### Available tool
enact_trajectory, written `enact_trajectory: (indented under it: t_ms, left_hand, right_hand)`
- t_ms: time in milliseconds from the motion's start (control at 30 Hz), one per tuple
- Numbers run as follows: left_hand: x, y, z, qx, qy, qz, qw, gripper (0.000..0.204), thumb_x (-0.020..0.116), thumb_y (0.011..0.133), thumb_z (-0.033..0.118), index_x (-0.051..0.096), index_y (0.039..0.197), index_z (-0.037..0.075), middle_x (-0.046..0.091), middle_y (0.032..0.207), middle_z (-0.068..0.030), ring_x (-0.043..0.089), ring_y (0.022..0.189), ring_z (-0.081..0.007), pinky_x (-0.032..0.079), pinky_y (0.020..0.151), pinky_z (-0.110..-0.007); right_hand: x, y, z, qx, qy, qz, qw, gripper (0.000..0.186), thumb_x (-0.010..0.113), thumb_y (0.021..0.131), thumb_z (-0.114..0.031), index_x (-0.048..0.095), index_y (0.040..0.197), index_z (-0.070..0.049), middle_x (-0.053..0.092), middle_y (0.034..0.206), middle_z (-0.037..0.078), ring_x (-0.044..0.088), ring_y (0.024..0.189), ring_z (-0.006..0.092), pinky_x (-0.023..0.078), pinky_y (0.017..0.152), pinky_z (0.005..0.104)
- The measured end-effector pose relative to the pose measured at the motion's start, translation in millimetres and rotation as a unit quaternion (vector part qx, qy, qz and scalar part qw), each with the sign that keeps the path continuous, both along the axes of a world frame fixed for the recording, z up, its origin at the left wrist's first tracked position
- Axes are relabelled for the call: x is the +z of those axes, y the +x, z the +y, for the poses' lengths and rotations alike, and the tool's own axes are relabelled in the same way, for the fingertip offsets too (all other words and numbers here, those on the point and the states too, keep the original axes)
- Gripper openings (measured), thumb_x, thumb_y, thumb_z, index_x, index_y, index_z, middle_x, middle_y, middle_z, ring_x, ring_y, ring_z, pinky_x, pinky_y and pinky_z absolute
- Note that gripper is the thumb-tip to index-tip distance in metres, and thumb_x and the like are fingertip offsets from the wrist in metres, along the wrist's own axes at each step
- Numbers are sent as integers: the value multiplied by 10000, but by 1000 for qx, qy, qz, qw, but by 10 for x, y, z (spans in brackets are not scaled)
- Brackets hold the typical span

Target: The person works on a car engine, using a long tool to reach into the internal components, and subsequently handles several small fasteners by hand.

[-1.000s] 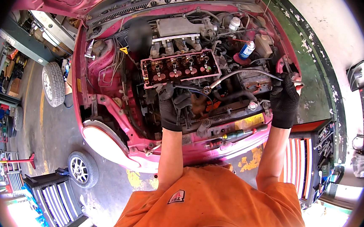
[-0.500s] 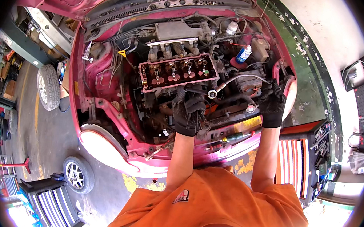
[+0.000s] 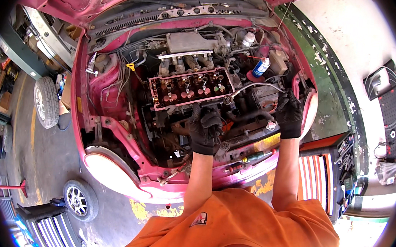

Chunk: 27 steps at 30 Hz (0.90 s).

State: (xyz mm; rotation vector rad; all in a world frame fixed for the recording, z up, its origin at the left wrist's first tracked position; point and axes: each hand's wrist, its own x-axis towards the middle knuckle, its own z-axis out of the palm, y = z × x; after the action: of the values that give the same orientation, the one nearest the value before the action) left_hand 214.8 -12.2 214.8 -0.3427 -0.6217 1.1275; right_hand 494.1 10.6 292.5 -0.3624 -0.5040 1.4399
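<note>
A long metal tool (image 3: 256,85) reaches across a pink car's engine bay (image 3: 106,82)

Head view: the right hand (image 3: 289,115), black-gloved, has its fingers curled tightly round the right end of the long metal tool, whose ringed head lies just off the left fingers. The left hand (image 3: 203,132), also gloved, has its fingers bent near the tool; whether they grip anything, I cannot tell.

Beyond the left fingers sits an uncovered cylinder head (image 3: 191,90), grimy, with a pink rim. A blue-and-white spray can (image 3: 260,67) stands beyond the right fingers. Nearer the body, below both sets of fingers, a pink front panel (image 3: 224,175) carries a green-handled tool (image 3: 253,156).

Far left of the fingers, a scuffed grey floor (image 3: 60,155) with yellow paint holds two wheels, one smaller (image 3: 81,201), one chunkier (image 3: 46,102), and a striped drawer cabinet (image 3: 52,229). Right of the fingers stand an orange-striped cabinet (image 3: 314,177) and, farther off, a pale wall (image 3: 346,33).
</note>
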Motion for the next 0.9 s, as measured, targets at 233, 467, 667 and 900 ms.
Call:
enact_trajectory:
  t_ms: [233, 467, 667, 900]
  left_hand:
    - [150, -36, 42, 26, 8, -38, 999, 284, 601, 966, 217, 513, 1079, -29, 556, 928, -89, 481, 581, -71, 431, 498, -204]
    - [488, -221, -161, 51, -16, -19, 998, 276, 621, 949, 195, 523, 1020, -53, 561, 890, -114, 469, 563, -79, 436, 502, -209]
    - [445, -295, -197, 63, 14, -53, 996, 319, 639, 940, 203, 527, 1057, -72, 541, 894, -110, 469, 559, -78, 441, 506, -213]
    - [719, -443, -326, 88, 41, -20, 995, 390, 625, 953, 231, 525, 1129, -102, 539, 916, -123, 471, 569, -78, 448, 515, -211]
  right_hand:
    - [-261, -158, 85, 115, -13, 126, 985, 239, 461, 1002, -98, 579, 1190, -10, 606, 1046, 108, 621, 895, 176, 594, 799, 258]
    - [-27, -636, -43, 23, -24, 105, 994, 214, 517, 966, -55, 552, 1166, 13, 590, 943, 96, 607, 816, 197, 589, 736, 245]
    - [39, -787, -142, -3, -15, 88, 996, 205, 530, 976, -93, 539, 1141, 29, 589, 904, 88, 597, 773, 186, 581, 689, 245]
    - [-126, -912, -108, 3, -16, -2, 1000, 231, 590, 945, -136, 594, 1153, -36, 647, 933, 52, 607, 799, 191, 528, 775, 341]
